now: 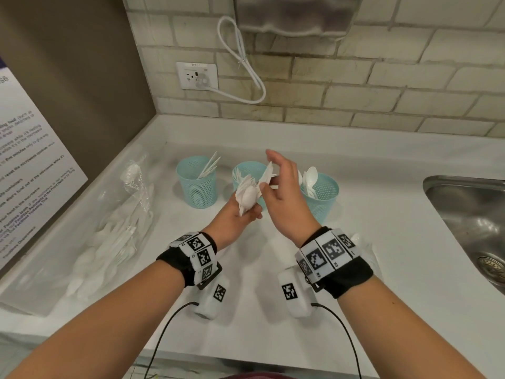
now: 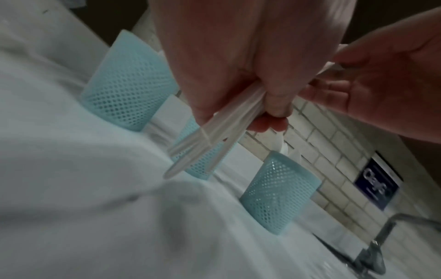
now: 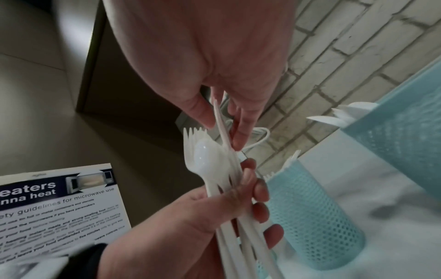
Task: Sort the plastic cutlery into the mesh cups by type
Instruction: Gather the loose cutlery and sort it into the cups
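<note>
My left hand grips a bunch of white plastic cutlery by the handles, fingers curled tight round them, forks fanned out with a spoon lying on top. The bunch is held above the worktop, just in front of the middle mesh cup. My right hand is at the top of the bunch, thumb and fingertips pinching one flat piece; I cannot tell its type. Left of the middle cup stands a cup with knives, right of it a cup with spoons. Further left of the middle cup lies a clear bag of cutlery; far right is a steel sink.
</note>
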Demonstrator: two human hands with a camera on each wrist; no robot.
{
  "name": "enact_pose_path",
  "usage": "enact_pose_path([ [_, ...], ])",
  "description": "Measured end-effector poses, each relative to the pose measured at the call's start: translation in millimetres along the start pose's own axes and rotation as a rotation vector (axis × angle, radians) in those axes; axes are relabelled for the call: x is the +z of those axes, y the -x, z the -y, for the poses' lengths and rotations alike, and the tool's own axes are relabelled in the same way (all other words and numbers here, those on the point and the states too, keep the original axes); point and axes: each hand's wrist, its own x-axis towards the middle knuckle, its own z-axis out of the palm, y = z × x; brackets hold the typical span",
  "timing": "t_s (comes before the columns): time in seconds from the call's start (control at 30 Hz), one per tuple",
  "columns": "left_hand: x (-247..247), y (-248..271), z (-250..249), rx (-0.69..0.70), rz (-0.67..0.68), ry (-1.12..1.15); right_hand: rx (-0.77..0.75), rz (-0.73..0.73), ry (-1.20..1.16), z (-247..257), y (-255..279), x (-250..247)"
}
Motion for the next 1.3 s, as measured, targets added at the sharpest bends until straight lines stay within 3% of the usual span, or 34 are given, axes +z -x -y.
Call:
enact_pose_path([
  [0.17, 1.7, 5.7, 16.6, -0.109, 0.035, -0.119, 0.228, 0.165, -0.052, -19.6, 6.7, 12.2],
  [0.3, 2.2, 3.7, 20.1, -0.109, 0.091, -0.021, 0.323, 0.12, -0.123, -26.0, 7.1, 8.9],
  [0.47, -1.1, 4.9, 0.3, -0.048, 0.07, 0.016, 0.272, -0.023, -0.165, -18.0, -8.1, 8.2],
  [0.6, -10.3, 11.7, -16.0, -0.033, 0.026, -0.029, 0.235, -0.035, -0.16, -12.5, -19.4, 12.2],
  [0.8, -27.0, 17.2, -33.5, -0.006, -0.133, 0.039, 0.221, -0.033, -0.237, -9.6, -32.0, 25.5],
  [0.97, -55.4, 15.8, -42.7, -0.051, -0.291, 0.17, 0.079, -0.113, -0.256, 18.5, -53.1, 31.8],
  [1.1, -87.3, 20.7, -39.8, -0.042, -0.407, 0.076, -0.043, -0.205, -0.281, 47.0, -87.1, 32.6],
  [1.2, -98.2, 22.3, -36.9, -0.071, -0.38, 0.13, -0.039, -0.136, -0.207, 47.6, -104.2, 56.1],
  [1.3, -98.9, 21.7, -37.6, -0.083, -0.299, 0.262, 0.079, -0.039, -0.112, 31.9, -112.0, 81.1],
])
